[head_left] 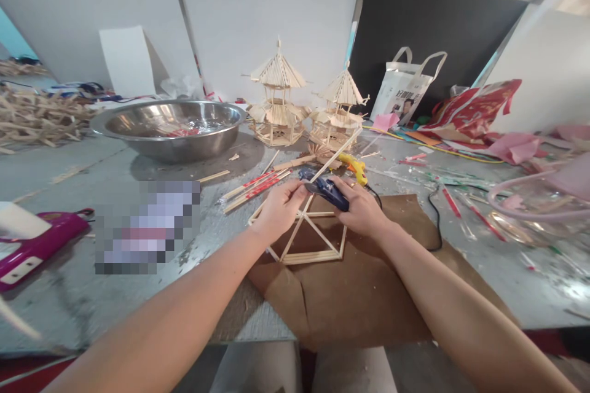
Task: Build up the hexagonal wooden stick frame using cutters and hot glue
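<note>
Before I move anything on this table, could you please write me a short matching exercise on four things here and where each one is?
1. Right hand
2. Stick frame
3. Metal basin
4. Tote bag

A. In front of the black panel
B. Gripping the blue tool
C. Over the brown sheet, at least in part
D. Left of the two pavilion models, as pictured

Pairs: 1-B, 2-C, 3-D, 4-A

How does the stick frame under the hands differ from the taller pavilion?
The stick frame is low and open; the taller pavilion is tiered and roofed. The stick frame lies beneath the left hand and right hand; the taller pavilion stands untouched farther back. Both are built of pale sticks.
</note>
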Motion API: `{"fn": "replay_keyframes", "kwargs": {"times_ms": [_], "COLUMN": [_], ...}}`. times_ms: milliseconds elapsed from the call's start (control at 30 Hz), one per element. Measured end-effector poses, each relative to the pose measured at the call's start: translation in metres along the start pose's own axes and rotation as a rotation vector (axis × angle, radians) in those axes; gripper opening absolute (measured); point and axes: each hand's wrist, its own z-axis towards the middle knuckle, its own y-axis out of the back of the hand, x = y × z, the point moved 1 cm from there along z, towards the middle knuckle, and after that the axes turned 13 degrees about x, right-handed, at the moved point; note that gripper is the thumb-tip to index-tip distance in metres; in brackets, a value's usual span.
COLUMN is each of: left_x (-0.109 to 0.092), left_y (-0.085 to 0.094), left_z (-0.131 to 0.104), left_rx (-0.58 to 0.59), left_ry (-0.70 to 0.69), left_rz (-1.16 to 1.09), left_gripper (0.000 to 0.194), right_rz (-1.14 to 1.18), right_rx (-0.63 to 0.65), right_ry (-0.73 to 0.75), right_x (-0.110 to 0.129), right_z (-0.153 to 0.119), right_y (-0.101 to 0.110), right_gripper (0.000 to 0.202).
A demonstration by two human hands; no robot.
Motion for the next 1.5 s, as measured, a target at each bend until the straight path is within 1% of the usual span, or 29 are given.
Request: {"fn": "replay_keyframes", "kwargs": {"times_ms": [100,233,400,567,767,1033,1200,1500], "left_x": [0.001,0.001,0.002,0.002,0.003,0.003,0.003,0.0], "left_y": [-0.002,-0.002,-0.002,-0.001,-0.001,-0.003,-0.004,-0.004], "left_z": [0.001,0.001,0.001,0.001,0.001,0.001,0.001,0.0], "left_rx": [0.011,0.013,0.012,0.015,0.01,-0.008,-0.007,-0.015], "left_ry": [-0.035,-0.072,-0.045,-0.075,-0.032,-0.058,-0.069,-0.061], "left_rz": [-0.008,-0.005,0.047,0.071,0.11,0.168,0.187,0.198], "left_gripper": [0.029,0.028,0.026,0.028,0.029,0.032,0.032,0.033], "right_rz": [-0.016,-0.029,-0.032,-0.024,-0.057,-0.082,-0.074,-0.093], "right_rx": [0.021,0.016,0.033,0.041,0.055,0.083,0.073,0.155], "right_ry": [0.01,0.001,-0.018,-0.017,-0.04,-0.106,-0.104,-0.177], "right_x": [0.003,0.005,0.005,0.006,0.007,0.012,0.014,0.016], "right_z": [0.0,-0.001,-0.001,-0.002,-0.002,-0.001,0.0,-0.001], "right_y": [0.0,0.0,0.0,0.0,0.0,0.002,0.004,0.006], "right_gripper": [0.062,0.063,0.064,0.063,0.063,0.052,0.047,0.044]}}
